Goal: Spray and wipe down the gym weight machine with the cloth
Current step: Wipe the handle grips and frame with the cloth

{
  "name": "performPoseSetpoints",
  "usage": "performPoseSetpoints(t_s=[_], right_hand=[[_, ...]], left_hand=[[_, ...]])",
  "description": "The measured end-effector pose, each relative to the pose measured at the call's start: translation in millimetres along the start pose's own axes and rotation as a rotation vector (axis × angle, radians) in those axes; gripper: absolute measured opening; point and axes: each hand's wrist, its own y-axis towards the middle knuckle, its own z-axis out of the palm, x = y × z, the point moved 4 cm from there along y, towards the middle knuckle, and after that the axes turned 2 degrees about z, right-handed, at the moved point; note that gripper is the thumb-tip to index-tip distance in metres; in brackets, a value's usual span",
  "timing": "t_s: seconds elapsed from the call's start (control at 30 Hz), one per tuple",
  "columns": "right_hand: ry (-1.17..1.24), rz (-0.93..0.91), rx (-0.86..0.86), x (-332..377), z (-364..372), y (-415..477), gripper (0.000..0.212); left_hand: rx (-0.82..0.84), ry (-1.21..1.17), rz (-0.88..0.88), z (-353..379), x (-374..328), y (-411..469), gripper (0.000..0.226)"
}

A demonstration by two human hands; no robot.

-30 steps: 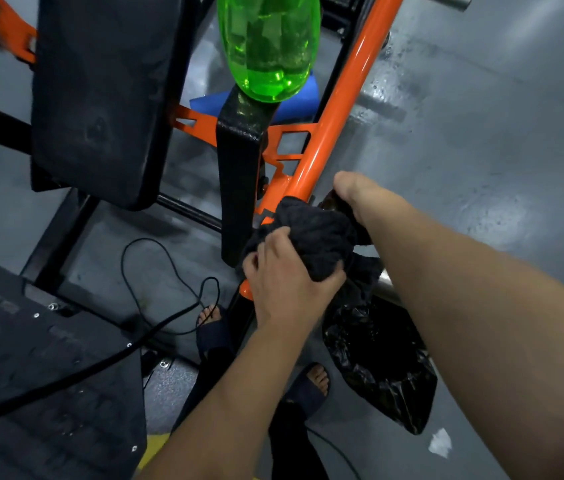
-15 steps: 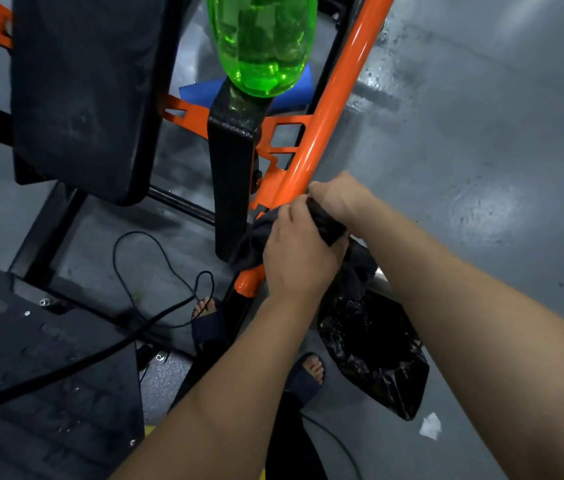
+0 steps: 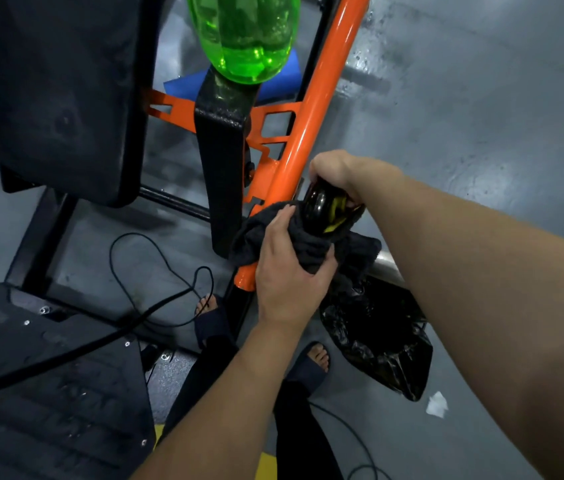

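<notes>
Mid-frame, our left hand (image 3: 291, 275) clamps the cloth (image 3: 308, 237) on the bar (image 3: 311, 109) to scrub; right hand (image 3: 339, 168) fingers clutch a knob (image 3: 320, 206), likely steadying.

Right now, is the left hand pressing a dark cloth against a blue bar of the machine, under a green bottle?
Not quite: the bar is orange, not blue. The head view shows the left hand gripping the dark cloth against the orange bar, with the green bottle above.
</notes>
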Motion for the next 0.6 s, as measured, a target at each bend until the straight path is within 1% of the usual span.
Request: performPoseSetpoints(t_s=[0.07, 0.1, 0.13, 0.17, 0.2, 0.23, 0.27, 0.3, 0.33, 0.37, 0.4, 0.43, 0.5, 0.53, 0.6], right_hand=[[0.169, 0.068, -0.012, -7, 5, 2, 0.012], [0.235, 0.095, -0.048, -11, 6, 4, 0.018], [0.252, 0.109, -0.115, -15, 5, 5, 0.03], [0.189, 0.105, -0.202, -20, 3, 4, 0.042], [0.043, 0.074, -0.322, -24, 1, -1, 0.05], [-0.145, -0.026, -0.461, -22, 1, -9, 0.05], [-0.295, -0.23, -0.598, -16, 4, -21, 0.045], [-0.349, -0.503, -0.685, -10, 11, -35, 0.035], [-0.331, -0.718, -0.652, -8, 21, -48, 0.028], [-0.268, -0.836, -0.525, -10, 29, -52, 0.03], [-0.192, -0.853, -0.389, -12, 31, -52, 0.033], [-0.126, -0.794, -0.279, -14, 29, -45, 0.035], [-0.038, -0.669, -0.149, -14, 20, -35, 0.035], [-0.044, -0.644, -0.126, -14, 17, -30, 0.036], [-0.115, -0.67, -0.172, -12, 18, -25, 0.038]], left_hand=[[0.003, 0.039, 0.002, 0, -2, 1, 0.077], [0.013, 0.079, -0.008, 0, -3, 2, 0.076], [0.028, 0.134, -0.016, 0, -4, 4, 0.076], [0.052, 0.189, -0.018, 0, -6, 7, 0.076], [0.084, 0.237, -0.017, -1, -8, 12, 0.075], [0.118, 0.276, -0.017, 0, -11, 17, 0.074], [0.147, 0.304, -0.015, 0, -13, 23, 0.073], [0.176, 0.327, -0.01, 0, -15, 29, 0.072], [0.198, 0.349, 0.002, 2, -17, 35, 0.073], [0.215, 0.368, 0.014, 3, -19, 39, 0.078], [0.219, 0.363, 0.013, 5, -19, 42, 0.083], [0.206, 0.331, -0.002, 4, -19, 43, 0.087], [0.15, 0.247, -0.027, 4, -15, 39, 0.083], [0.118, 0.212, -0.025, 3, -13, 35, 0.077], [0.067, 0.129, -0.024, 3, -6, 20, 0.069]])
